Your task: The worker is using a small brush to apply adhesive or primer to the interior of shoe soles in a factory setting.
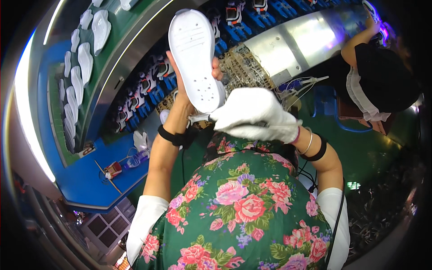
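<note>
My left hand (181,85) grips a white shoe sole (192,49) by its two long edges and holds it upright. The face toward me has fine cross lines at the upper part and small dark dots near the lower end. My right hand (254,112), in a thick white glove, is closed beside the lower end of the sole. From its fingers a small brush-like tool (200,118) with a dark band and a pale tip points left, just below the sole. Its handle is hidden in the glove.
At the left, a green conveyor (118,27) carries several white soles (84,60). Shoe uppers (146,85) on blue holders line the far side. A tape-covered surface (245,67) lies behind my hands. A blue table (90,180) holds a bottle (133,161). Another person (382,81) works at the right.
</note>
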`<state>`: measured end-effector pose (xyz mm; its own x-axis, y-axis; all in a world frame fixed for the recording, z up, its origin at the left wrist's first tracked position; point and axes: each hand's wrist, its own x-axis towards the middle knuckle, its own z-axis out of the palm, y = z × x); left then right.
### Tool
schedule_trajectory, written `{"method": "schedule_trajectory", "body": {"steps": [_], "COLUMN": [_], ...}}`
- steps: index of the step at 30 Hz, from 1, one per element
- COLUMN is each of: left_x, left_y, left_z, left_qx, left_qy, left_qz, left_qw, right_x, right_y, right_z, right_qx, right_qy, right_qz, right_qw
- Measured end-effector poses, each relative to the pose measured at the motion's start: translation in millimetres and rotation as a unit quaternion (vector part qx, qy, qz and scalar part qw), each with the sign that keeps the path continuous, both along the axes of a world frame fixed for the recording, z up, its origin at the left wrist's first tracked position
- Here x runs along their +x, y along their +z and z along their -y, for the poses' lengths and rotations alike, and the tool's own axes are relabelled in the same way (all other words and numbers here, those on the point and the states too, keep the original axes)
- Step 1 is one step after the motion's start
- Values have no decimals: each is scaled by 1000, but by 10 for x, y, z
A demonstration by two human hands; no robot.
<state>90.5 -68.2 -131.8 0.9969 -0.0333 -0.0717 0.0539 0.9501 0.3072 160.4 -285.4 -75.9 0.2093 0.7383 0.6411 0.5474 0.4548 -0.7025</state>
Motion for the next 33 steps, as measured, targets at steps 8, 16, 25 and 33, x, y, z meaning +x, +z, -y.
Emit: {"method": "schedule_trajectory", "body": {"steps": [8, 16, 25, 33], "left_x": [48, 69, -46, -183], "left_y": [-1, -18, -134, -77], "left_z": [-54, -135, -48, 559], "left_qx": [112, 112, 62, 71], "left_qy": [-94, -171, -124, 71], "left_qz": [-19, -76, -91, -173], "left_qw": [989, 976, 986, 980], "right_x": [-190, -17, 174, 393], "right_y": [-47, -51, 45, 65], "right_z": [72, 20, 117, 105], "right_qx": [-34, -48, -220, -155], "right_qy": [-5, -1, 14, -175], "right_qz": [72, 115, -359, -174], "right_qw": [997, 992, 907, 957]}}
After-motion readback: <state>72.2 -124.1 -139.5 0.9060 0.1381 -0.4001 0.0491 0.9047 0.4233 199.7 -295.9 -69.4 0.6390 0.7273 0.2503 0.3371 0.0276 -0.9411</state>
